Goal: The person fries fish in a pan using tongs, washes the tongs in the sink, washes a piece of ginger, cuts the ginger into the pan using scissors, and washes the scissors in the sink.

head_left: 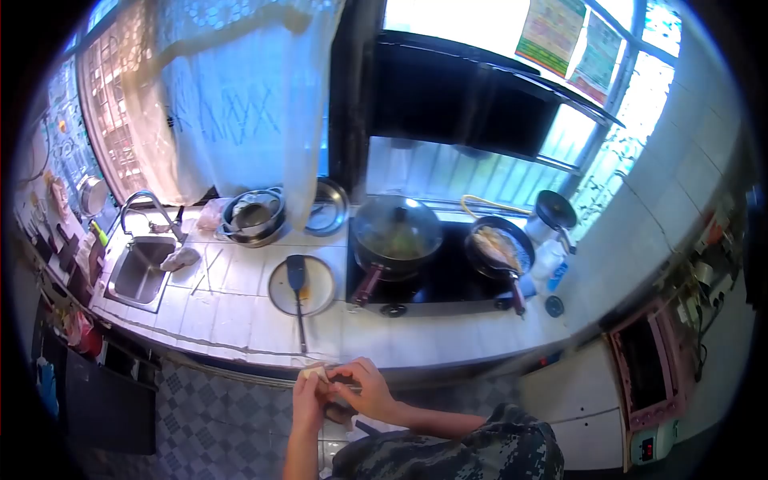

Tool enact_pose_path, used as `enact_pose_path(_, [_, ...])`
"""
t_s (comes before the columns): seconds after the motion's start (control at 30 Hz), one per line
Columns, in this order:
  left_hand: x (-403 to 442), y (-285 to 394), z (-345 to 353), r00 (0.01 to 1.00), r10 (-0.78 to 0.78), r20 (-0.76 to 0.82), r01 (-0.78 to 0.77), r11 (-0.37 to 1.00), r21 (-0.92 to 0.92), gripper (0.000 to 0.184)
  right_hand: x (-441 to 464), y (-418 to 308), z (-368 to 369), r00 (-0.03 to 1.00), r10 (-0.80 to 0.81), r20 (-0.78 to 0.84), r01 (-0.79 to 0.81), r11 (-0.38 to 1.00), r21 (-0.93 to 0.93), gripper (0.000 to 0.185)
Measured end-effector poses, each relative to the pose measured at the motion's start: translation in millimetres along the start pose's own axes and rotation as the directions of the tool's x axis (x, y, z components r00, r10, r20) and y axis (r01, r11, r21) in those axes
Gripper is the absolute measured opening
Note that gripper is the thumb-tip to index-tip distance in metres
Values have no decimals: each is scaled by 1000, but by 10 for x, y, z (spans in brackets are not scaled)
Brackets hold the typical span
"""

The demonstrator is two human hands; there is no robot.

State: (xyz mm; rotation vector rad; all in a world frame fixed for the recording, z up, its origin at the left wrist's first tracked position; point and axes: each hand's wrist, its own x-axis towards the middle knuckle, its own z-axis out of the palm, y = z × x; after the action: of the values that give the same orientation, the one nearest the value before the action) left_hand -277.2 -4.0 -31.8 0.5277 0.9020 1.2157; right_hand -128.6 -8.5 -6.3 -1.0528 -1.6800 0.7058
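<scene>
Left hand (306, 398) and right hand (366, 392) come together in front of the body, just short of the near edge of the bench (232, 324); the left hand's fingers are closed on a small pale piece (317, 373), which shows at the top of that grip; the right hand's fingers bend in toward it from the right, and whether they grip it or something else I cannot tell; below the hands lies a patterned tile floor (216, 412), and to their right is a camouflage-patterned garment (512, 444).

Straight ahead of the hands, a dark spatula (296, 274) rests across a round plate (322, 290), its handle running back toward the left hand; beyond the hands and to their right, a wok (374, 244) and a smaller frying pan (524, 240) sit on the black stove (448, 282), both with handles angled toward the near edge; the pan holds pale, browned food (494, 242), while what is in the wok is hazy.

Beyond the hands to the left stand nested metal bowls (272, 232); farther left, well apart from the hands, a crumpled cloth (180, 258) lies beside the sink (134, 286); far to their right is a pink oven (646, 364).
</scene>
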Motion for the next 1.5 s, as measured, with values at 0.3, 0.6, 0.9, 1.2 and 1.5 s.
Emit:
enact_pose_path(0.3, [502, 1469, -1076, 978, 3, -207, 50, 966, 253, 26, 1394, 123, 1716, 984, 133, 122, -158, 960, 230, 15])
enact_pose_path(0.6, [716, 2294, -2555, 922, -57, -383, 107, 988, 110, 34, 2334, -32, 3403, 948, 0, 318, -94, 956, 278, 14])
enact_pose_path(0.9, [1025, 3366, -4275, 934, -145, -327, 129, 989, -70, 29, 2640, -134, 5124, 973, 186, 135, -204, 969, 138, 14])
enact_pose_path(1.2, [2121, 4103, -5651, 916, -291, -276, 280, 957, -80, 19, 3910, 598, 5929, 945, 250, -210, -253, 967, 12, 12])
enact_pose_path(1.5, [3534, 4485, -6239, 832, -476, -284, 428, 878, -216, 23, 6083, 2079, 6511, 905, 162, -393, -258, 944, -204, 14])
